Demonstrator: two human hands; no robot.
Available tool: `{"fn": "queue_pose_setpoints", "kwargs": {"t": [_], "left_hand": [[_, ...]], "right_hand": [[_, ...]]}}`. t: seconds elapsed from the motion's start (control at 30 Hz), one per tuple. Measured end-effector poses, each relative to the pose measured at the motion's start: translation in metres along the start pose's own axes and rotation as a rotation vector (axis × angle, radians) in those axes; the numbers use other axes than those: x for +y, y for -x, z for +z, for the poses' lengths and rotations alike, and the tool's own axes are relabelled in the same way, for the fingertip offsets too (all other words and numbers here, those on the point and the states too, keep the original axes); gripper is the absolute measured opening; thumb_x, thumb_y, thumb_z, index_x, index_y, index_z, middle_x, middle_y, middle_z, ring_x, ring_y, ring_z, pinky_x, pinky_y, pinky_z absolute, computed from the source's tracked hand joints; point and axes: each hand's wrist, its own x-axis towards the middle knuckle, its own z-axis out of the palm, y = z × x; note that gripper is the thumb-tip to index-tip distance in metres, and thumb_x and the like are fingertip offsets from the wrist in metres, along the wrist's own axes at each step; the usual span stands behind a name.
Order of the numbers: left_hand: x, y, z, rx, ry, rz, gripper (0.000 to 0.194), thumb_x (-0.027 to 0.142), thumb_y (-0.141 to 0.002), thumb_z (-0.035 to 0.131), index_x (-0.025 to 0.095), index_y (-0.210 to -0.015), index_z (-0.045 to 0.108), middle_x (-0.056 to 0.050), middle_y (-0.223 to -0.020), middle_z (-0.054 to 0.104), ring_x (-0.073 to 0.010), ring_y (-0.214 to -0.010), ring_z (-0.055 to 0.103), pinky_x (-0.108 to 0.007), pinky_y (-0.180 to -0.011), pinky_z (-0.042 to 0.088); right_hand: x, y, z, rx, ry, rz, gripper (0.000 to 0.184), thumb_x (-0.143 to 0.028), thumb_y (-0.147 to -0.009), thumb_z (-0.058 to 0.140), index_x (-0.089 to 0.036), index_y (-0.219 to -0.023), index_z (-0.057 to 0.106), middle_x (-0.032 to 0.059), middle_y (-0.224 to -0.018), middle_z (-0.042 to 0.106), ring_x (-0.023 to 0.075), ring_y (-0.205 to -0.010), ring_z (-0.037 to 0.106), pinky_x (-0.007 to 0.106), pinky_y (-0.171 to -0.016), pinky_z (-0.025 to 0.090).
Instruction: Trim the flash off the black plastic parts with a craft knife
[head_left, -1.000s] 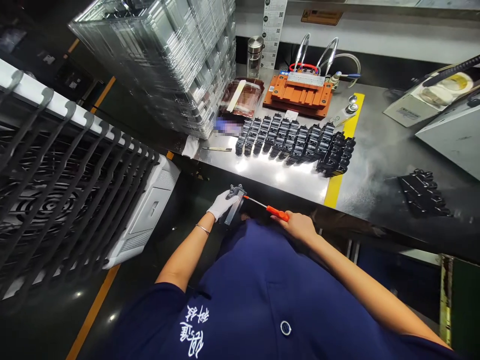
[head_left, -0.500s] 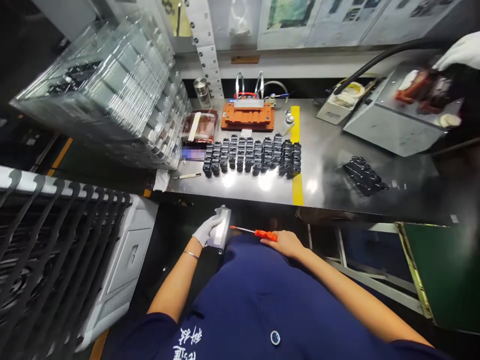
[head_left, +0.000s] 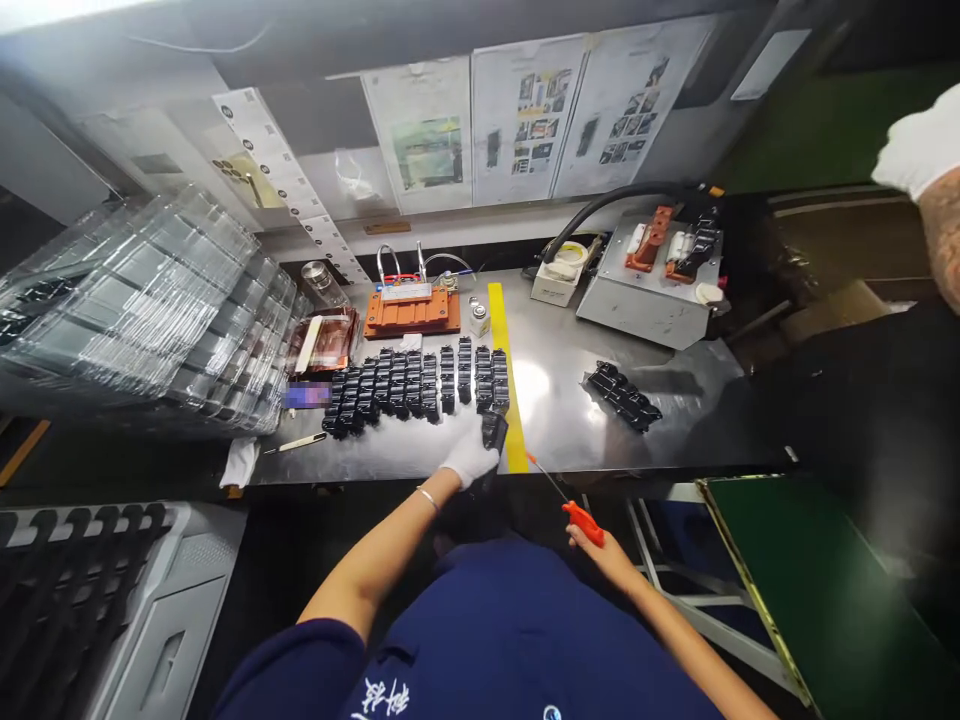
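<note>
My left hand [head_left: 469, 457], in a white glove, is closed round a small black plastic part [head_left: 493, 429] and holds it over the near edge of the steel bench [head_left: 555, 400], beside the yellow stripe [head_left: 504, 370]. Just beyond it lie several rows of the same black parts [head_left: 409, 388]. My right hand [head_left: 600, 550] is bare and grips an orange-handled screwdriver [head_left: 570, 505] below the bench edge, its thin shaft pointing up and left toward the held part.
A tall stack of clear trays [head_left: 150, 320] fills the left. An orange fixture [head_left: 412, 310] sits at the back, a grey machine [head_left: 649, 290] at the right, another black cluster [head_left: 622, 395] mid-bench. A co-worker's gloved hand [head_left: 919, 150] shows at top right. A white rack [head_left: 97, 590] stands lower left.
The camera has tilted up. My left hand has risen from my lap to the bench edge, holding a black part instead of the metal piece. My right hand has drawn the screwdriver right and down.
</note>
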Motion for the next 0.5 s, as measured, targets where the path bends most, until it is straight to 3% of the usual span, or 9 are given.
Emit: {"fn": "queue_pose_setpoints", "kwargs": {"t": [0.03,0.1,0.2,0.27,0.33,0.5], "left_hand": [[0.019,-0.013,0.022,0.004,-0.056,-0.005,0.036,0.03,-0.088,0.066,0.021,-0.123,0.06,-0.012,-0.12,0.063,-0.0218,-0.106,0.062,-0.04,-0.094,0.052],[0.052,-0.034,0.061,0.036,-0.163,-0.028,0.04,0.031,-0.09,0.063,0.017,-0.127,0.056,-0.011,-0.124,0.061,-0.024,-0.109,0.062,-0.047,-0.094,0.052],[0.084,-0.06,0.096,0.112,-0.286,-0.079,0.039,0.03,-0.09,0.063,0.017,-0.126,0.057,-0.014,-0.127,0.059,-0.0255,-0.112,0.06,-0.047,-0.096,0.051],[0.094,-0.076,0.098,0.165,-0.343,-0.077,0.039,0.032,-0.091,0.062,0.017,-0.126,0.057,-0.013,-0.128,0.059,-0.025,-0.112,0.06,-0.046,-0.094,0.052],[0.097,-0.093,0.086,0.213,-0.387,-0.052,0.039,0.036,-0.092,0.06,0.017,-0.127,0.056,-0.012,-0.129,0.058,-0.0242,-0.111,0.06,-0.047,-0.093,0.053],[0.081,-0.111,0.053,0.265,-0.445,-0.076,0.038,0.036,-0.091,0.061,0.017,-0.124,0.058,-0.012,-0.128,0.059,-0.0242,-0.111,0.061,-0.044,-0.092,0.054]], "right_hand": [[0.01,0.0,-0.007,0.054,-0.014,0.023,0.068,-0.075,-0.085,0.032,-0.018,-0.074,0.068,0.0107,-0.08,0.069,0.0293,-0.085,0.068,0.038,-0.081,0.054],[0.027,-0.002,-0.021,0.131,-0.026,0.062,0.067,-0.075,-0.084,0.029,-0.02,-0.069,0.065,0.0108,-0.075,0.068,0.0315,-0.082,0.069,0.04,-0.077,0.055],[0.044,-0.004,-0.038,0.181,-0.031,0.09,0.061,-0.075,-0.08,0.032,-0.024,-0.07,0.065,0.0083,-0.072,0.068,0.0334,-0.08,0.069,0.041,-0.071,0.056],[0.051,-0.005,-0.046,0.177,-0.031,0.088,0.057,-0.073,-0.079,0.035,-0.025,-0.072,0.066,0.0067,-0.073,0.069,0.0328,-0.079,0.069,0.04,-0.072,0.056],[0.054,-0.005,-0.051,0.15,-0.028,0.077,0.055,-0.072,-0.079,0.036,-0.025,-0.073,0.066,0.0057,-0.071,0.069,0.0316,-0.076,0.069,0.039,-0.072,0.055],[0.051,-0.012,-0.049,0.058,0.0,0.046,0.049,-0.066,-0.082,0.044,-0.022,-0.073,0.066,0.004,-0.072,0.068,0.0288,-0.076,0.067,0.034,-0.07,0.054]]}}
